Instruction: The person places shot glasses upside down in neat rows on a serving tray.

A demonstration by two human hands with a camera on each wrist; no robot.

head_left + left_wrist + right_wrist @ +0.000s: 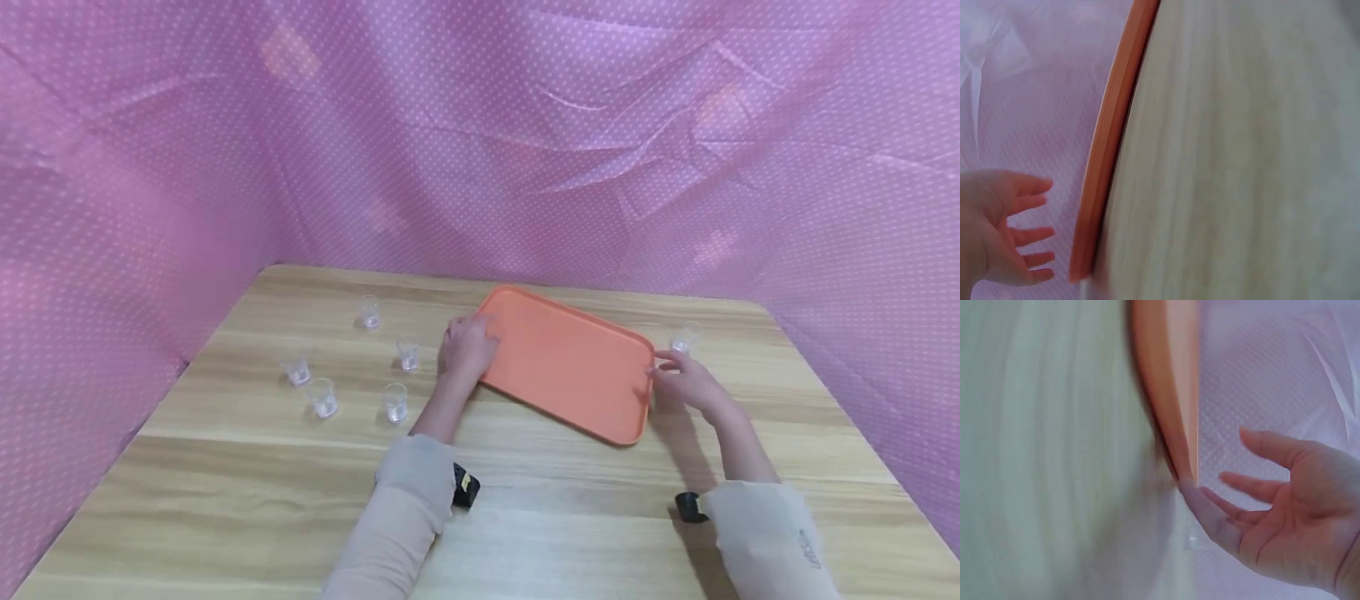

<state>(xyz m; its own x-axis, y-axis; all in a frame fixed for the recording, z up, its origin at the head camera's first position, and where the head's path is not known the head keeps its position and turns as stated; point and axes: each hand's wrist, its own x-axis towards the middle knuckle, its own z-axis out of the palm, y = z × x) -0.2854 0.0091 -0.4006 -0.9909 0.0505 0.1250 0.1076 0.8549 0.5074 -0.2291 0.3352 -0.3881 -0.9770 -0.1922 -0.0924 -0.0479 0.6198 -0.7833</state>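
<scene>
An orange rectangular tray (pixel 566 362) lies at an angle on the table. At its left end is my left hand (pixel 468 346); in the left wrist view its fingers (pixel 1032 236) are spread and slightly bent, apart from the tray's long rim (pixel 1107 144). My right hand (pixel 682 379) is at the opposite short end. There, in the right wrist view, the little finger touches the tray's edge (pixel 1175 412), while the thumb and the other fingers stand loosely apart. Neither hand grips the tray. A clear small cup (pixel 684 337) stands just beyond my right hand.
Left of the tray stand several more clear cups, among them one at the back (pixel 369 312), one near my left hand (pixel 408 354) and one in front (pixel 395 403). The wooden table (pixel 225 467) is enclosed by pink dotted cloth (pixel 450 142).
</scene>
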